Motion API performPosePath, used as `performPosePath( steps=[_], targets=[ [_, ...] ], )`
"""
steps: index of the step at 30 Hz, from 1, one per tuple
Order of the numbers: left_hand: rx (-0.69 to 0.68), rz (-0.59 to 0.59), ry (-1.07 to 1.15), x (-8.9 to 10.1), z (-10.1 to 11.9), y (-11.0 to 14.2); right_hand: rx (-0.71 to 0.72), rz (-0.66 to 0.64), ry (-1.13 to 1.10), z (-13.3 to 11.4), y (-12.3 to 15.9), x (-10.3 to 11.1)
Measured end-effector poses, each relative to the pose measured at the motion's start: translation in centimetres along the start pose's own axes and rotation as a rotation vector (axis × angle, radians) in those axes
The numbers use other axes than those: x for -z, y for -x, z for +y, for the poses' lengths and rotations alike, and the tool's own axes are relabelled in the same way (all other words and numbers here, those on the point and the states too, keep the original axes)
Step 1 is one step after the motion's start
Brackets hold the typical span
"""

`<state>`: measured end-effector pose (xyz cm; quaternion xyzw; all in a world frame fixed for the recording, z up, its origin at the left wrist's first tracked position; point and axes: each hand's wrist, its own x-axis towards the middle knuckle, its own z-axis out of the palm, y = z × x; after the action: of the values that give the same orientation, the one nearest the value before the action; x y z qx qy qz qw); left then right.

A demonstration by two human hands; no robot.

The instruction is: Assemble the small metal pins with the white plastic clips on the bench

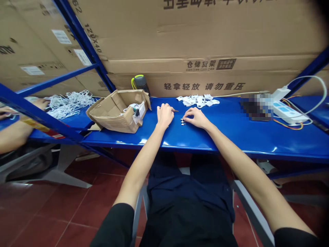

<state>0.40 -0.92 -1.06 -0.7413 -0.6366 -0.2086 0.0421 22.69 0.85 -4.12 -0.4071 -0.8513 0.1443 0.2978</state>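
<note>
Pinching a small dark-tipped item [175,110], the fingers [164,108] of the left hand [165,116] are clenching on it, while the right hand [195,118] is resting with its fingers [186,114] curled just beside small metal screws [183,121]; whether they are grasping these, I cannot tell. The screws are lying on the blue worktop [231,135] between both hands. White plastic clips [197,101] are sitting at 12 o'clock, a torn cardboard box [113,116] at 9 o'clock, a power strip [289,112] at 3 o'clock, and another person's hand [39,104] is showing far off at 9 o'clock.
</note>
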Motion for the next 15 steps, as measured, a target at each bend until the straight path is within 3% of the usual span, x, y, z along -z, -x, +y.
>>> performPosePath(
  steps=[6,11,15],
  targets=[
    [-0.006,-0.02,-0.005,-0.2,-0.1,-0.2,-0.017,0.041,0.033,-0.1,-0.1,0.1],
    [-0.072,0.026,0.026,-0.9,-0.4,-0.4,-0.126,0.152,0.13,0.4,-0.3,0.3],
    [-0.128,-0.003,0.062,-1.0,-0.2,-0.4,-0.153,0.202,0.165,0.7,-0.3,0.4]
  ],
)
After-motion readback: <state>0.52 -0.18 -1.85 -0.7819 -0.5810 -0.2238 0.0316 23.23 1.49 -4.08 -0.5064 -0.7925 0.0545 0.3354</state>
